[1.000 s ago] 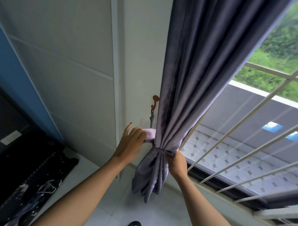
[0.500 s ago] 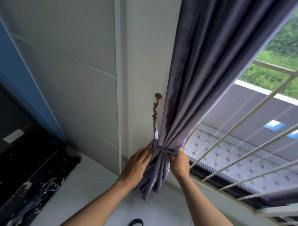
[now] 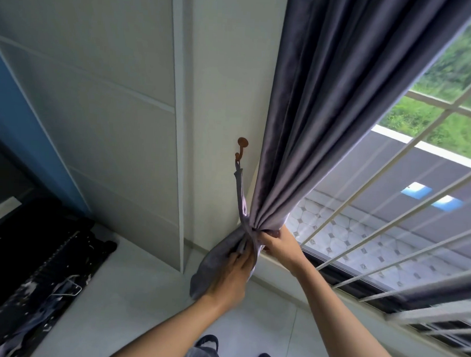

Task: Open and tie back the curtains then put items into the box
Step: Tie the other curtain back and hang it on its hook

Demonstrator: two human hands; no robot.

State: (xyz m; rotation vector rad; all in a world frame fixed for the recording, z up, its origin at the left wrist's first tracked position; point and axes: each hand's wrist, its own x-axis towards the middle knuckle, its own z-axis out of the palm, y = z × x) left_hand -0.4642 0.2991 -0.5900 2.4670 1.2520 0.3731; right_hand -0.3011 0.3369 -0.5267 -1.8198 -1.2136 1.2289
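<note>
A grey-purple curtain (image 3: 321,106) hangs at the left side of the window, gathered into a tight bunch low down. A matching fabric tieback (image 3: 240,197) runs down from a brown wall hook (image 3: 241,147) and wraps the bunch. My left hand (image 3: 231,272) grips the curtain's loose lower end just below the wrap. On the bunch's right side, my right hand (image 3: 278,243) pinches the tieback and folds. No box is in view.
A white window grille (image 3: 384,211) with slanted bars covers the window on the right. A white panelled wall (image 3: 110,119) stands left of the hook. Dark clutter with a wire hanger (image 3: 62,287) lies on the floor at lower left. My feet show at the bottom.
My left hand came down from the tieback near the hook to the curtain's lower end. The tieback now hangs taut from the hook around the bunch. The right hand stayed at the gather.
</note>
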